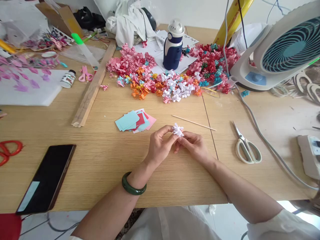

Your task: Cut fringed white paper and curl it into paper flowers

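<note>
Over the middle of the wooden table, a small white paper flower is pinched between the fingertips of both hands. My left hand grips it from the left, with a dark green bangle round the wrist. From the right, my right hand closes its thumb and fingers on the same flower. Just beyond the hands lies a thin wooden stick. To their upper left is a loose stack of coloured paper pieces, light blue, red and pink.
Heaps of small paper flowers spread along the back around a dark blue bottle. Scissors and a grey cable lie right, below a white fan. A wooden bar and a phone lie left.
</note>
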Motion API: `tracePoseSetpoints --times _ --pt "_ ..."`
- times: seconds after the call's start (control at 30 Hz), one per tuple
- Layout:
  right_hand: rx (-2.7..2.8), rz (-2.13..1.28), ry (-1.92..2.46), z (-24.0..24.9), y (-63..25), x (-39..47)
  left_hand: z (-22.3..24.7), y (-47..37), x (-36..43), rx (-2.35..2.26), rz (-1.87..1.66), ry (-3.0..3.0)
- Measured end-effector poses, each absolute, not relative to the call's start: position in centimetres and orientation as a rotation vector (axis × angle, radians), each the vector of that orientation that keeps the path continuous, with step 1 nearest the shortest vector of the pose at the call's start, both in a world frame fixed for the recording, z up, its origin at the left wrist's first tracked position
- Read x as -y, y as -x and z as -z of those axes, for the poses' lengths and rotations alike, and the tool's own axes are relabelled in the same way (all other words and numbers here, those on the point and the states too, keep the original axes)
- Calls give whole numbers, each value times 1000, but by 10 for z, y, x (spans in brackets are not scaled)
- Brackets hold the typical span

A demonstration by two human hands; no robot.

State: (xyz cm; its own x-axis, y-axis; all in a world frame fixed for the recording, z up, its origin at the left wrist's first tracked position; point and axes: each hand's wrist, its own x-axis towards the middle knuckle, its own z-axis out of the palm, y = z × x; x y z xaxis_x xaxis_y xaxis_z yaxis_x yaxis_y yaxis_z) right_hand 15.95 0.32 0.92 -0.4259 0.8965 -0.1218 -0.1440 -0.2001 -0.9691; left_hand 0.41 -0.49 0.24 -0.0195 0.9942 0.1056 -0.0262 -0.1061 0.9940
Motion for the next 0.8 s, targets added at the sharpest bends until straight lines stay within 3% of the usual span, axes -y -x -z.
tracePoseSetpoints --times 0.13,0.5,0.8 --pt "1283 -1609 1003 -9 -159 -4 -3 -9 4 -1076 -1300 -1151" --pt "1702 -850 1059 8 -173 -13 -7 -7 2 -1040 -1362 -1020" --pt "1602 -938 1109 13 -173 -18 -14 -4 2 -1049 -1620 -1075"
